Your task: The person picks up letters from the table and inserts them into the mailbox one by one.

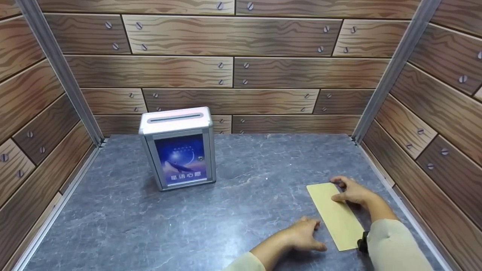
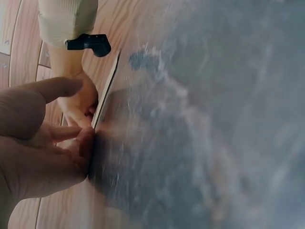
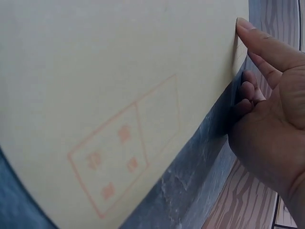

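Note:
A pale yellow envelope (image 1: 335, 214) lies at the right front of the table, with faint red printed boxes in the right wrist view. My right hand (image 1: 354, 194) pinches its far right edge, thumb on the upper face and fingers at or under the edge. That edge is bent a little upward in the right wrist view. Near the envelope's left side is my left hand (image 1: 303, 235), low over the table, thumb and fingers spread and holding nothing. In the left wrist view the envelope (image 2: 108, 86) appears edge-on, close beyond the left fingertips; whether they touch it I cannot tell.
A silver box (image 1: 184, 150) with a slot in its top and a blue picture on its locked front stands upright at the back left. The grey marbled table (image 1: 241, 210) is enclosed by wood-patterned walls (image 1: 241, 71) at the back and both sides.

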The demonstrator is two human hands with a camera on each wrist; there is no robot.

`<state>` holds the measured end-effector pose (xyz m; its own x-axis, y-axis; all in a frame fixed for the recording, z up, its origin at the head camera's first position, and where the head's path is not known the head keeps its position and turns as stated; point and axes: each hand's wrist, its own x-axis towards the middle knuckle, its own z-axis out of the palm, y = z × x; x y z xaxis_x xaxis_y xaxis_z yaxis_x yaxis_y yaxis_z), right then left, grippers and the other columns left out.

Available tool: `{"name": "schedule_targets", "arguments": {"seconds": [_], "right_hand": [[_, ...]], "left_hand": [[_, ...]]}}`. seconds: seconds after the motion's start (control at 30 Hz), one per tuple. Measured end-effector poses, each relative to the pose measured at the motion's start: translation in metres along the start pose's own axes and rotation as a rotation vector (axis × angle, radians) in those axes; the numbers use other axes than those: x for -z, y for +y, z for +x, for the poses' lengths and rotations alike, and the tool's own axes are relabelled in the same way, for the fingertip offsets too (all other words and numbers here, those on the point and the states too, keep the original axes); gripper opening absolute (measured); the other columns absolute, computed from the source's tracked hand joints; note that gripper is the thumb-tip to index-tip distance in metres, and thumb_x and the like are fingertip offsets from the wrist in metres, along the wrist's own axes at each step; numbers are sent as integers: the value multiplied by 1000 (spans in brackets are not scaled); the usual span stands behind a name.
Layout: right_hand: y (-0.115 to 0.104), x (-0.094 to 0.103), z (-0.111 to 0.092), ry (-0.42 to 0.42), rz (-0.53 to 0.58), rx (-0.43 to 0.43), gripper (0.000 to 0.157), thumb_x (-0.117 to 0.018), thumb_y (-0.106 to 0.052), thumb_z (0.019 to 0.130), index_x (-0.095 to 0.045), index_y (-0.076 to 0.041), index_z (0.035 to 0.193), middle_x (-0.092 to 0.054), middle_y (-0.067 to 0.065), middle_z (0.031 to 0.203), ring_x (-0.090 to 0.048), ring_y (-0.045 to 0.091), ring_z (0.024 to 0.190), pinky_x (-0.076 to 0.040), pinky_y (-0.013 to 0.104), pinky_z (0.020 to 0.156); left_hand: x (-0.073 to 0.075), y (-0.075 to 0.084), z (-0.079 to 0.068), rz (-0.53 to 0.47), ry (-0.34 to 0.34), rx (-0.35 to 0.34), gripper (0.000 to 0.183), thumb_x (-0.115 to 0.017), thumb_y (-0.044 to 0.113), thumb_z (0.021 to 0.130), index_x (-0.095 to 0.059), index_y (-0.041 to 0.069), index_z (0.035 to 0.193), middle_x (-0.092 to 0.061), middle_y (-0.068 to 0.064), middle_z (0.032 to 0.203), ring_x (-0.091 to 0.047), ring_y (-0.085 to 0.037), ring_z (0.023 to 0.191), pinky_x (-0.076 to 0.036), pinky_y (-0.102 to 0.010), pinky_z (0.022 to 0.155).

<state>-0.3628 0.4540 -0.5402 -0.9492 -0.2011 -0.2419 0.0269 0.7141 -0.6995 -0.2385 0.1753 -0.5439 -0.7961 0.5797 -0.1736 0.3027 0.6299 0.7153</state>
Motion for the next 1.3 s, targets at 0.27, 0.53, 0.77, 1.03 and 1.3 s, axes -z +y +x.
{"name": "schedule_targets", "arguments": {"seconds": [0.27, 0.53, 0.77, 1.03, 1.3], "right_hand": [[0, 1, 0, -15, 9, -16, 70, -85, -14, 92, -46, 5, 147, -36, 33, 144, -41, 45, 129, -46, 43, 101], [0, -3, 1, 5, 6, -23, 64, -86, -17, 92, -50, 2, 141, -38, 29, 141, -41, 41, 127, -44, 38, 97], [-2, 0, 1, 2, 5, -18, 68, -85, -15, 92, -48, 2, 146, -37, 32, 143, -41, 44, 130, -44, 42, 101], [-2, -3, -1, 10, 8, -7, 47, -84, -16, 93, -57, 2, 126, -44, 22, 128, -47, 32, 110, -47, 32, 84], [6, -4, 1, -13, 214, 4, 32, -77, -9, 97, -56, 0, 120, -51, -2, 96, -54, 14, 83, -50, 29, 71]], "left_hand": [[-5, 2, 10, 189, -90, 28, 72, -80, 49, 94, -53, 27, 157, -56, 8, 133, -49, -6, 123, -47, -21, 109], [-2, 1, 11, 211, -123, 9, 71, -75, 47, 97, -50, 31, 162, -56, 7, 132, -46, -7, 117, -44, -21, 109], [-2, 4, 10, 213, -114, 16, 71, -75, 47, 97, -51, 31, 162, -55, 7, 129, -45, -7, 115, -43, -20, 107], [-18, -15, 30, 172, -67, -12, 67, -80, 50, 93, -59, 29, 152, -60, 9, 125, -48, -6, 113, -46, -20, 104], [-12, -10, 23, 161, -60, -25, 54, -78, 47, 94, -63, 28, 142, -58, 13, 111, -46, -3, 102, -43, -16, 94]]}}
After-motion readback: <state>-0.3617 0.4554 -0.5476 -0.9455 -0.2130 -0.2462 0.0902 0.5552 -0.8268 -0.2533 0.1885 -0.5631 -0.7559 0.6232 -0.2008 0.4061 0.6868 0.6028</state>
